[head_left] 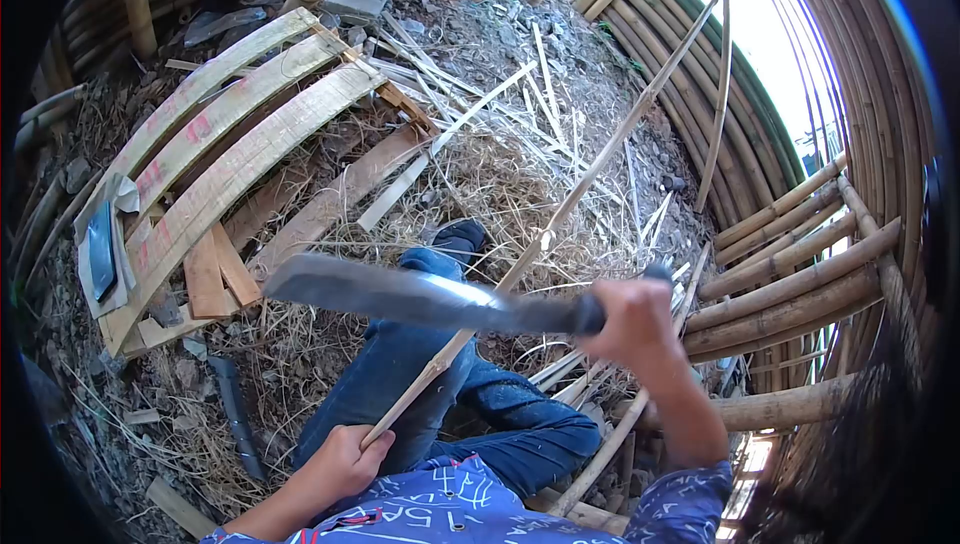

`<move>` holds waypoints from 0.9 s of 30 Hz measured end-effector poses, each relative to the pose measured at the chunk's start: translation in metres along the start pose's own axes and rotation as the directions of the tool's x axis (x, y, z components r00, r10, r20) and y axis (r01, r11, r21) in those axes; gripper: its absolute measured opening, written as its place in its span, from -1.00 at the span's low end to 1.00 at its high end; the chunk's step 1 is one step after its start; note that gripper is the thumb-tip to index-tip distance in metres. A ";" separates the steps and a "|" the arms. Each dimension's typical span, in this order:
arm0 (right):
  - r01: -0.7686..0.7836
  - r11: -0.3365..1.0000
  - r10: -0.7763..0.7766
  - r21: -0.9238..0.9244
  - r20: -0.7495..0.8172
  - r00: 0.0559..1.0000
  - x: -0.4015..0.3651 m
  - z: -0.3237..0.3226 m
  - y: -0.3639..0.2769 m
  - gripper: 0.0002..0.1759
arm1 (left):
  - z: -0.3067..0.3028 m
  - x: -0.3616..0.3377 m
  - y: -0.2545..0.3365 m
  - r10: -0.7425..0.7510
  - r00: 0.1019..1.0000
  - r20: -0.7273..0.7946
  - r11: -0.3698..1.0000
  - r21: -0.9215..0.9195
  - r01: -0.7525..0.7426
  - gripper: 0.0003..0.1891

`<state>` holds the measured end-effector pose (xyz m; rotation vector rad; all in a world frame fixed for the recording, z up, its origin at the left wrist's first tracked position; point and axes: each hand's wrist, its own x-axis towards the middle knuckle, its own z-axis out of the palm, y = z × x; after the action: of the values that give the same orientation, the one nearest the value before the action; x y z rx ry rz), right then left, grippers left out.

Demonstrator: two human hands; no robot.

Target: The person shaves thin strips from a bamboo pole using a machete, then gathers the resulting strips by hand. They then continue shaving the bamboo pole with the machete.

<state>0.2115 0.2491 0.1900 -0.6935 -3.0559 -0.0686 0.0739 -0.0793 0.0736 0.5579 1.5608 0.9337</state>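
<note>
My right hand (637, 321) is wrapped round the dark handle of a machete (400, 294), whose broad blade points left across my lap and is slightly blurred. My left hand (350, 459) grips the near end of a long bamboo strip (432, 369). The strip runs up and away to the right, past my knee, toward the bamboo wall. In this view the blade overlaps the strip a little above my left hand. My jeans-covered legs (400, 374) are bent beneath both.
On the left lies a slatted wooden pallet (250, 164) with a phone (102, 249) on its near corner. A dark tube-like piece (236, 419) lies on the ground. Shavings (500, 184) and split strips cover the soil. Stacked bamboo poles (800, 289) stand close on my right.
</note>
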 end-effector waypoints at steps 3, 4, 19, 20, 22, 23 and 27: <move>-0.170 0.985 0.170 -0.001 0.033 0.985 -0.009 0.015 0.036 -0.78 | -0.008 -0.002 0.013 -0.003 0.999 0.043 0.999 0.036 0.001 -0.63; -0.267 0.963 0.267 -0.031 -0.009 0.964 -0.006 0.015 0.046 -0.79 | -0.009 0.000 0.020 0.048 0.997 0.057 0.999 0.020 -0.050 -0.64; -0.530 0.848 0.527 0.006 -0.118 0.842 0.024 -0.018 0.091 -0.80 | -0.006 0.008 0.007 0.005 0.998 0.056 1.000 0.018 -0.006 -0.62; -0.560 0.809 0.539 -0.177 -0.155 0.828 0.027 -0.020 0.107 -0.78 | -0.008 0.010 0.017 -0.001 0.998 0.057 0.999 0.048 -0.001 -0.61; -0.543 0.811 0.520 -0.217 -0.157 0.839 0.023 -0.009 0.101 -0.77 | -0.004 0.014 0.021 0.020 0.998 0.052 0.997 0.075 -0.023 -0.61; -0.533 0.808 0.511 -0.252 -0.151 0.846 0.019 -0.005 0.092 -0.75 | -0.002 0.014 0.011 0.028 0.997 0.076 1.000 0.005 -0.029 -0.62; -0.447 0.893 0.445 0.044 0.047 0.894 -0.001 0.000 0.034 -0.77 | -0.005 0.022 0.007 -0.059 0.991 0.117 0.998 -0.009 0.061 -0.60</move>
<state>0.2264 0.2791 0.1918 -1.3824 -2.8276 0.0307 0.0633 -0.0600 0.0664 0.5440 1.4579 0.8505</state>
